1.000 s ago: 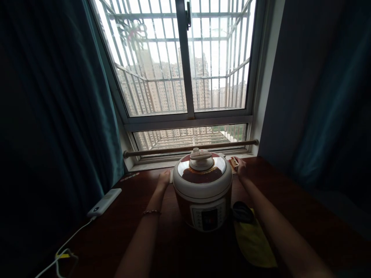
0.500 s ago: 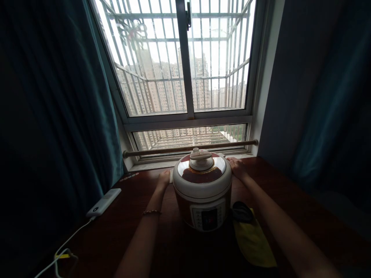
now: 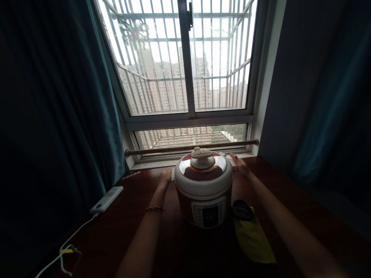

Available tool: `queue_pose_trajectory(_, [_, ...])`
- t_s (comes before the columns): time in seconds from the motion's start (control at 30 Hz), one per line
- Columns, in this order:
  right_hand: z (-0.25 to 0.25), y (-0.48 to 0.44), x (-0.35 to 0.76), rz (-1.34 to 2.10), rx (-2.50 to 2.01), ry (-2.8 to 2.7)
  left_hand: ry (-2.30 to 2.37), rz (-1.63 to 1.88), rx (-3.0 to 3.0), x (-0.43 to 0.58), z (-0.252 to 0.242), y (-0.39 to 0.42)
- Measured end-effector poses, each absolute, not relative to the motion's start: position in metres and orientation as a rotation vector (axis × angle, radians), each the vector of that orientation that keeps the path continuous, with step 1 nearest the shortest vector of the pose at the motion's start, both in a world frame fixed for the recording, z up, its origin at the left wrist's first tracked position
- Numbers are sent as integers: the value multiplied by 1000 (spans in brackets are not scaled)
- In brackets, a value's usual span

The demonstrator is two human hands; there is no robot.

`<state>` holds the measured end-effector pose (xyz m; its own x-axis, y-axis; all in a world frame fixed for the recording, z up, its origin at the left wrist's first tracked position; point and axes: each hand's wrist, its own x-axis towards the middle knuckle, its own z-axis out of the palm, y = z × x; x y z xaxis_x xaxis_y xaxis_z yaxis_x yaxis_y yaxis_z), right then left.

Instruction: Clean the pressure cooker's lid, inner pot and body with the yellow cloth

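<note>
A white and brown electric pressure cooker [image 3: 203,195] stands upright on the dark red wooden table, its lid closed and its control panel facing me. My left hand [image 3: 165,176] is closed at the white handle on the cooker's left side; its fingertips are partly hidden. On the other side, my right hand [image 3: 240,166] is beside the right handle [image 3: 233,165], with fingers stretched forward and loosened from it. Whether it still touches the handle I cannot tell. A yellow and dark cloth item [image 3: 253,235] lies just right of the cooker, near my right forearm.
On the left, a white power bank [image 3: 106,200] lies on the table [image 3: 171,239] with a white cable [image 3: 77,231] plugged in. A rod [image 3: 162,150] crosses low before the barred window. Blue curtains [image 3: 98,116] hang at the left, and a wall [image 3: 285,104] rises at the right.
My right hand has loosened and shifted slightly right, uncovering more of the right handle. The left hand stays at its handle. The whole view has shifted slightly.
</note>
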<state>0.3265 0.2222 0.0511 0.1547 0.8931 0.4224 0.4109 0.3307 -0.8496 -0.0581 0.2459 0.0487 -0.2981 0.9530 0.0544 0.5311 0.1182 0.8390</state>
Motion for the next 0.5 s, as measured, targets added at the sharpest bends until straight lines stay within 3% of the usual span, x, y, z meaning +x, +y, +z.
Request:
queue_pose_trajectory(0.2, [26,167,333,550,-1312,-1188,1903,1083,1456,-59,49,245])
queue_pose_trajectory(0.37, [-67,63,306,578,-1619,-1516,1893,1089,1475,-60,44,249])
queue_pose_trajectory(0.5, [-139,4,290,379,-1846,-1757,1881,1116,1479,-62,35,255])
